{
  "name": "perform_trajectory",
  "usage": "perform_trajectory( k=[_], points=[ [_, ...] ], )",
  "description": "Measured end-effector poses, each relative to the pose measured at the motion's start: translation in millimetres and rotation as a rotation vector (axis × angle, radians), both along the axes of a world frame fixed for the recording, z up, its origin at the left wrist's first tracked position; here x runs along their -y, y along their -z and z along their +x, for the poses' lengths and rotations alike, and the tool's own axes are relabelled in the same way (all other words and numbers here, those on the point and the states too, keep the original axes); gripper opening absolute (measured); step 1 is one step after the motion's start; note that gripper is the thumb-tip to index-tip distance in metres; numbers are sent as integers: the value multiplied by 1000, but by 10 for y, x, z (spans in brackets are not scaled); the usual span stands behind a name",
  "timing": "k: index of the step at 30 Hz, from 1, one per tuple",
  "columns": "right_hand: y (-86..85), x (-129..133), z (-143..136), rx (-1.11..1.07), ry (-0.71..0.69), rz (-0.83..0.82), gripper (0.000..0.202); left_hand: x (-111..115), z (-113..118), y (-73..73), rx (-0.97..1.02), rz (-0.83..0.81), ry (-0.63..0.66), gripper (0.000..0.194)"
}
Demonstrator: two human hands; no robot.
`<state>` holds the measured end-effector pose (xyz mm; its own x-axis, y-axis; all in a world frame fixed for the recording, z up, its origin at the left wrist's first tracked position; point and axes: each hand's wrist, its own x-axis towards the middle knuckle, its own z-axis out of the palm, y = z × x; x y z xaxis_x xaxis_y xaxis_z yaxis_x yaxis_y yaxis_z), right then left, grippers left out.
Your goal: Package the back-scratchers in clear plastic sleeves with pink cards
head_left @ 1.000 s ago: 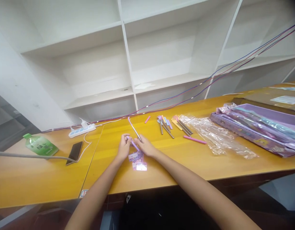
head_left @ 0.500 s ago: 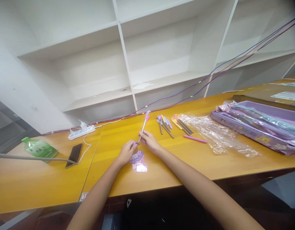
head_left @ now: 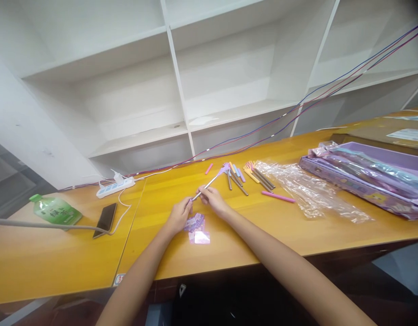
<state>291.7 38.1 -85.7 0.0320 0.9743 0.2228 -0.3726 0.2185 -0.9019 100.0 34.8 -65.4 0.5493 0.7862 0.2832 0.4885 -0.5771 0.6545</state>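
A back scratcher with a silver rod and a purple claw-shaped head slants up and to the right above the table. Its lower end is inside my left hand, whose fingers are closed round it. My right hand pinches the rod a little higher up. Just below the hands lie purple printed cards and a shiny pale card. Beyond the scratcher's head are more claw heads with dark rods and several coloured handles. A short pink tube rests farther back.
Right of the hands lie yellow claw heads with rods, a long pink tube, clear plastic wrappers and a purple box of wrapped items. At left are a green bottle, a phone and a power strip.
The back scratcher has tilted from nearly upright to slanting right, its head now lower and near the other claw heads. The short pink tube behind it is uncovered. Both hands keep their grip.
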Motion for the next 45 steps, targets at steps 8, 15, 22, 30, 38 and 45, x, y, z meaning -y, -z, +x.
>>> perform_trajectory(
  k=[8,15,22,30,38,45],
  points=[
    [-33,38,4,32,-15,-7,51,-29,-17,3,15,76,3,37],
    [-53,42,36,89,-30,43,49,-51,-43,22,16,102,4,37],
    [-78,69,68,142,-44,67,51,-47,-68,33,53,108,-14,34],
    [-42,90,97,191,-105,64,55,-47,-114,38,19,95,31,32],
    [-29,130,58,209,-99,89,54,-9,-119,30,32,83,-25,28],
    [-38,47,81,137,-117,39,56,-43,-98,17,57,98,-83,24]
  ],
)
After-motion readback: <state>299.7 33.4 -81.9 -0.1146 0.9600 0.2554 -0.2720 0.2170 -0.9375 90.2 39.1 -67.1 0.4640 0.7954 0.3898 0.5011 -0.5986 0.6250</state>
